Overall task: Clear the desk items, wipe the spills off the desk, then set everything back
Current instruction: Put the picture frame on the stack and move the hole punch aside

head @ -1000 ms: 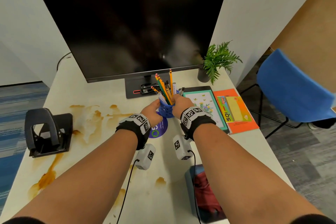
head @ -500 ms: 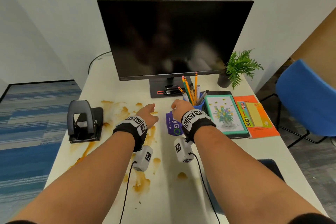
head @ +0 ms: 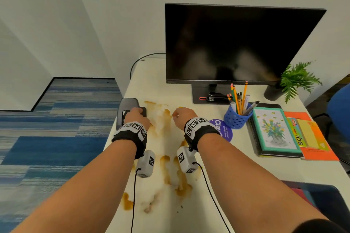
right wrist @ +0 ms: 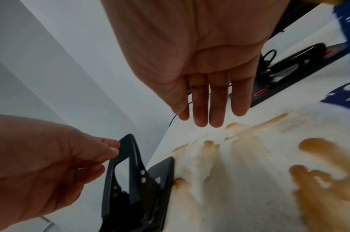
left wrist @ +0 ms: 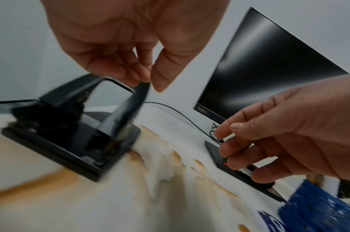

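A black hole punch (head: 127,104) stands at the desk's left edge, beside brown spills (head: 161,119) spread over the white desk (head: 246,185). My left hand (head: 135,114) is on it. In the left wrist view my left hand (left wrist: 148,81) pinches the tip of the hole punch's (left wrist: 70,130) raised handle between fingertips and thumb. The right wrist view shows the hole punch (right wrist: 134,180) with those fingertips on its handle edge. My right hand (head: 183,114) hovers over the spills with straight fingers, holding nothing, as the right hand (right wrist: 209,102) also shows from below.
A blue pencil cup (head: 237,119) stands right of my hands by a purple round sticker (head: 224,131). Farther right lie a flower-cover notebook (head: 274,132) and orange booklets (head: 318,138). Behind are a monitor (head: 236,43), a stapler (head: 216,97) and a plant (head: 295,79).
Both hands let go of the pencil cup, which now stands by the notebook, and moved left across the spills. My left hand reached the hole punch and took its handle.
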Tool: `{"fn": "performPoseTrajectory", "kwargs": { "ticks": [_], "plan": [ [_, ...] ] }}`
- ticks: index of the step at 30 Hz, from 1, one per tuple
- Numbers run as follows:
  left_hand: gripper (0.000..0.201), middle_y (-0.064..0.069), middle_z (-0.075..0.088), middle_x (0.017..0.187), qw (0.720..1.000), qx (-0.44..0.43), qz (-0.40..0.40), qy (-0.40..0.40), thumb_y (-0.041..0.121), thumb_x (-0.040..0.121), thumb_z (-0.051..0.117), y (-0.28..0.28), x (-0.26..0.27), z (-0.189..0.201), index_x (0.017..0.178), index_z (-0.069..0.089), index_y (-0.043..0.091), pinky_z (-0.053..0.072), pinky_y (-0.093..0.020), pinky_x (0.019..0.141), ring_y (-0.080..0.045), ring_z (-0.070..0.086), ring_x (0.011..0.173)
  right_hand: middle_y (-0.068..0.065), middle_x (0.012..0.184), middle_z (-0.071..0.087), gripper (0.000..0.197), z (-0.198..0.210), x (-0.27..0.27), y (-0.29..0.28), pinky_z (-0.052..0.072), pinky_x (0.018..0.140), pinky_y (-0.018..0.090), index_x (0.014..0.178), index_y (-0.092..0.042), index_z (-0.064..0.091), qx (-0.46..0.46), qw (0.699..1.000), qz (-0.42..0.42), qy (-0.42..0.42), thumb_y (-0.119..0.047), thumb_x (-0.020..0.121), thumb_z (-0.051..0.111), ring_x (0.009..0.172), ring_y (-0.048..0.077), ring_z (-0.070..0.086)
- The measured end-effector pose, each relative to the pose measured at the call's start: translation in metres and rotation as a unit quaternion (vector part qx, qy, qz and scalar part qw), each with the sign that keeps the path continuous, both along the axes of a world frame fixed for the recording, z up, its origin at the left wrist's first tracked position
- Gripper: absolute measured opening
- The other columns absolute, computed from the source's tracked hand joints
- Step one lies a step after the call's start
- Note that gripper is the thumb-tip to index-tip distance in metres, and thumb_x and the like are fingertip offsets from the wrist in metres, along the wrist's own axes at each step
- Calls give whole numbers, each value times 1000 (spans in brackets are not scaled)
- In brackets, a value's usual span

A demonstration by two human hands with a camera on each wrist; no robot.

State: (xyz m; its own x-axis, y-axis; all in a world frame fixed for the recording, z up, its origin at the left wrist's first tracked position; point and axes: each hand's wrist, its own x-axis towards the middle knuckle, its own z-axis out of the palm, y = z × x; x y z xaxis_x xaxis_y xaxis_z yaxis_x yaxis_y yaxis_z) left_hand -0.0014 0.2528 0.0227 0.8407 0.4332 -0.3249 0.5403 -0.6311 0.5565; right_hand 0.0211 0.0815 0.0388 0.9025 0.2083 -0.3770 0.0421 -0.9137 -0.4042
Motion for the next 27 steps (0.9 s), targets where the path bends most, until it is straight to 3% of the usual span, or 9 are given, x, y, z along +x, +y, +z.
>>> {"fn": "performPoseTrajectory", "kwargs": {
  "ticks": [4, 9, 14, 19, 23, 27],
  "plan": [
    [42, -17, 59, 123, 999, 21, 32, -11, 8, 83, 54, 36, -4, -2, 125, 56, 12, 50, -36, 88, -35, 59, 109, 10, 131, 59, 33, -2, 0, 38, 45, 98, 32, 125, -10, 61, 25, 999, 31, 16, -16, 99, 43, 119, 28, 55],
    [46, -16, 60, 115, 999, 14, 41, 18, 22, 73, 61, 64, -4, -9, 119, 61, 17, 55, -39, 84, -33, 62, 97, 13, 131, 57, 34, -7, 0, 75, 45, 100, 34, 128, -7, 58, 29, 998, 30, 50, -17, 100, 42, 120, 29, 54],
    [48, -17, 49, 132, 997, 7, 54, 53, 15, 86, 58, 82, -2, -22, 133, 47, 11, 46, -34, 83, -34, 55, 114, 13, 136, 53, 38, -18, 3, 100, 42, 100, 34, 135, -7, 49, 45, 996, 11, 72, -20, 100, 42, 124, 30, 51],
    [45, -15, 60, 123, 996, -15, 18, 91, 15, 87, 56, 90, 1, -36, 131, 48, 12, 47, -36, 88, -32, 58, 111, 14, 130, 56, 39, -28, 10, 115, 45, 93, 33, 137, -10, 46, 54, 994, 13, 95, -9, 97, 42, 117, 32, 55],
    [34, -15, 64, 116, 996, -25, 6, 82, 13, 90, 53, 93, 3, -45, 123, 55, 10, 46, -33, 87, -32, 60, 107, 15, 123, 59, 34, -39, 12, 123, 42, 81, 31, 131, -11, 47, 75, 993, 1, 94, -15, 97, 44, 110, 33, 57],
    [37, -15, 62, 121, 997, -22, 18, 69, 18, 93, 54, 92, 3, -46, 129, 49, 9, 46, -34, 88, -32, 59, 111, 14, 118, 61, 34, -45, 12, 126, 43, 78, 31, 126, -10, 47, 87, 993, -32, 75, -22, 95, 50, 106, 33, 59]
  ]
}}
